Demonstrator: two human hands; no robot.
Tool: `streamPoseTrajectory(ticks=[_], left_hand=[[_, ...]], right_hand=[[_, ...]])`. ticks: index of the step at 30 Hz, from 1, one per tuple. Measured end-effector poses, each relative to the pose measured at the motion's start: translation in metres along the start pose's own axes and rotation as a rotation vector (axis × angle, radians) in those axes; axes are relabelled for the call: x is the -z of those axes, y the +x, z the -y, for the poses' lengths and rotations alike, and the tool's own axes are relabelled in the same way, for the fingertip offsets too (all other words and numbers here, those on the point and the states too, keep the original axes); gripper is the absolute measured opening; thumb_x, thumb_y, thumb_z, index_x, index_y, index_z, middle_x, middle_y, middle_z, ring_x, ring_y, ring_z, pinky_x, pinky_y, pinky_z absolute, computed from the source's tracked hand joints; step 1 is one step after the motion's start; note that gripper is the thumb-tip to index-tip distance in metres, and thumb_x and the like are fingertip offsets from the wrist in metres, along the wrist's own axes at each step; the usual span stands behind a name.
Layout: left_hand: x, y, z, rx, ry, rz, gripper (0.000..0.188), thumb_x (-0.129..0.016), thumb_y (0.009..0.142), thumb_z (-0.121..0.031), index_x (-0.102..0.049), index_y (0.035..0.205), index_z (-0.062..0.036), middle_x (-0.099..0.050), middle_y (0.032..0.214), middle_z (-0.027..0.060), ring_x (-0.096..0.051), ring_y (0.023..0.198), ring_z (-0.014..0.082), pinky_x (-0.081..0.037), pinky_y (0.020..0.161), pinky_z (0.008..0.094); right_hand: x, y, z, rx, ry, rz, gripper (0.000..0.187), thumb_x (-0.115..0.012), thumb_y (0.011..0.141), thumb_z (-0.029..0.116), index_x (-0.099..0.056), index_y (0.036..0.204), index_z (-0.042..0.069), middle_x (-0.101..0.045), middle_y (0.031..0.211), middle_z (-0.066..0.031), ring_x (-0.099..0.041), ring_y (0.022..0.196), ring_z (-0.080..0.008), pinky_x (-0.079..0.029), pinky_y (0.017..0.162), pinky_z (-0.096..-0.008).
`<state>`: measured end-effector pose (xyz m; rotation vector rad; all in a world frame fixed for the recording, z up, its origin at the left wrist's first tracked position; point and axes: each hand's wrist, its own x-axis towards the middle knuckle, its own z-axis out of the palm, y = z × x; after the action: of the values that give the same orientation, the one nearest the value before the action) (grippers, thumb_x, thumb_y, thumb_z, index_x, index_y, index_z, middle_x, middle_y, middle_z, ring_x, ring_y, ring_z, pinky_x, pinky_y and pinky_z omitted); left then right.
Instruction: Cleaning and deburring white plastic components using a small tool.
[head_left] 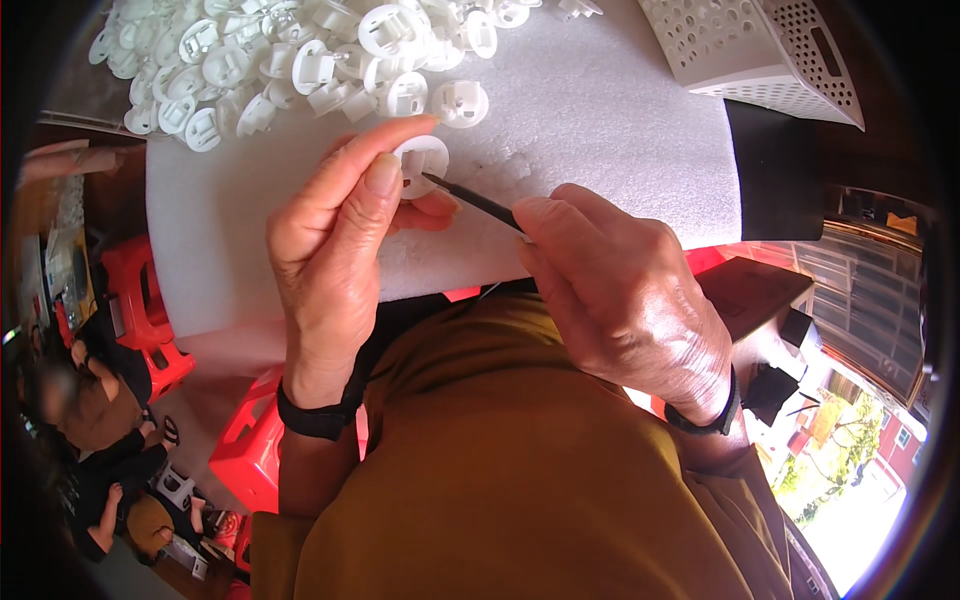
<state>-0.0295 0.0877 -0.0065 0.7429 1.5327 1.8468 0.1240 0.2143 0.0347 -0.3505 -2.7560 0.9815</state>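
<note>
Left hand (335,250): thumb and fingers pinched on a small round white plastic disc (422,163), held up just above the white foam pad (600,130). Right hand (625,295): closed around a thin dark tool (470,198); its tip touches the disc's face, beside the left thumb. Beyond the left fingertips: a heap of white plastic parts (290,60) of the same kind, spread on the pad. Beyond the right hand, well apart: a white perforated basket (760,50), tilted, at the pad's far corner. Both wrists carry black bands. No labels can be made out.
</note>
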Motion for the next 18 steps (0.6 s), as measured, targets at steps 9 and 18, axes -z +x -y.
streamPoseTrajectory(ticks=[9,18], left_hand=[[0.0074,0.0014,0.0027,-0.065,0.241,0.061,0.034,-0.047,0.099,-0.018,-0.057,0.12,0.007,-0.062,0.107,0.0118,-0.061,0.088,0.0146,-0.054,0.072,0.0295],[0.0021,-0.0001,0.0017,-0.063,0.171,0.07,0.032,-0.047,0.099,-0.016,-0.059,0.118,0.0069,-0.061,0.113,0.0105,-0.06,0.093,0.0142,-0.054,0.075,0.0295]], right_hand=[[-0.0055,-0.0003,0.0031,-0.088,0.118,0.064,0.02,-0.056,0.083,-0.007,-0.053,0.103,-0.003,-0.056,0.082,-0.0188,-0.058,0.069,-0.0392,-0.046,0.058,-0.0419],[-0.0079,-0.0007,-0.0008,-0.085,0.112,0.025,0.014,-0.056,0.087,-0.001,-0.056,0.102,-0.002,-0.058,0.078,-0.0162,-0.059,0.066,-0.0332,-0.045,0.06,-0.0364]])
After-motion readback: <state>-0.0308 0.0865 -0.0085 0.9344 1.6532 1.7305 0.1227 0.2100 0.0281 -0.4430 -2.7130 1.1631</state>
